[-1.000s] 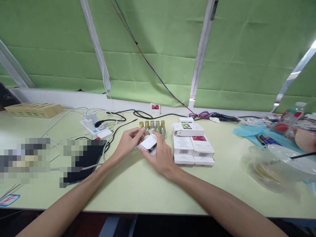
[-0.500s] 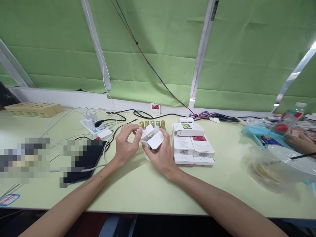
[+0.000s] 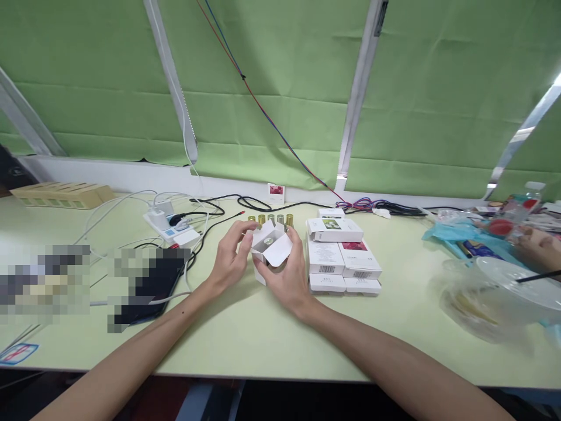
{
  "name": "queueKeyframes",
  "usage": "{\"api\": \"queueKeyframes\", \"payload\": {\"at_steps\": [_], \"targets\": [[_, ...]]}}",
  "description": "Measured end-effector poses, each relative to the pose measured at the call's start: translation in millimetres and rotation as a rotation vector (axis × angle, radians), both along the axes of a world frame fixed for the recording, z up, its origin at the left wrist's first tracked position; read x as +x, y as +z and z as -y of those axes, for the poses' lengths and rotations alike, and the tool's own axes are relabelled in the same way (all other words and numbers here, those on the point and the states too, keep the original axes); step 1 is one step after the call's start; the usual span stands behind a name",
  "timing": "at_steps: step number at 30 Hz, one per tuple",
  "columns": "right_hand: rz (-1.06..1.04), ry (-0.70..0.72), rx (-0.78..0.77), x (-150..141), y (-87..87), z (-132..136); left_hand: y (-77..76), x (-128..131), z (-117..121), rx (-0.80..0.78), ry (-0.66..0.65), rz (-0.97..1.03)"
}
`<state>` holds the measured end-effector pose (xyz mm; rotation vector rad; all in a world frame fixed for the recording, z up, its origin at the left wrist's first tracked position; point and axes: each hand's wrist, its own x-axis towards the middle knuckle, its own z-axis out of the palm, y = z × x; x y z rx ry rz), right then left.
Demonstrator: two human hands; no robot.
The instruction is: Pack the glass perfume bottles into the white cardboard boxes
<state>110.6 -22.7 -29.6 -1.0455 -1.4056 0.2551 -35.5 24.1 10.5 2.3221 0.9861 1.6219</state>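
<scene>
1. R hand (image 3: 287,283): yours, wrapped round open white box (image 3: 259,272), thumb on near side, fingers on far R side; prob. to steady the walls w/o blocking the mouth.
2. L hand (image 3: 230,257): thumb + index curled at box's L edge, other fingers bent; can't tell if you're pinching the flap or just touching.
3. Box loc.: betw. your hands, nearer you than the capped bottles (image 3: 290,220); mouth up, flaps splayed, prob. for access. Base contact w/ table (image 3: 245,345) unclear.
4. Silver round top (image 3: 268,241) visible inside box.
5. Bottles: upright row, gold + silver caps, prob. grouped for easy reach.
6. Stacked cartons (image 3: 324,260): just R of your R hand, lying flat, likely for stability.
</scene>
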Motion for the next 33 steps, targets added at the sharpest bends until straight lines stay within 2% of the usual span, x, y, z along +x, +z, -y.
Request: {"api": "queueKeyframes", "payload": {"at_steps": [5,15,23,33], "targets": [[0.005,-0.008,0.018,1,-1.0,-2,-1.0,1,1,-0.032,-0.083,-0.068],[0.052,0.012,0.032,2,-3.7,-4,-8.9,0,-2,-0.019,-0.083,0.034],[0.065,0.004,0.043,2,-1.8,-3,-0.6,0,3,0.040,-0.129,-0.029],[0.085,0.015,0.044,2,-5.7,-5,2.0,1,7,0.109,-0.161,-0.069]]}}
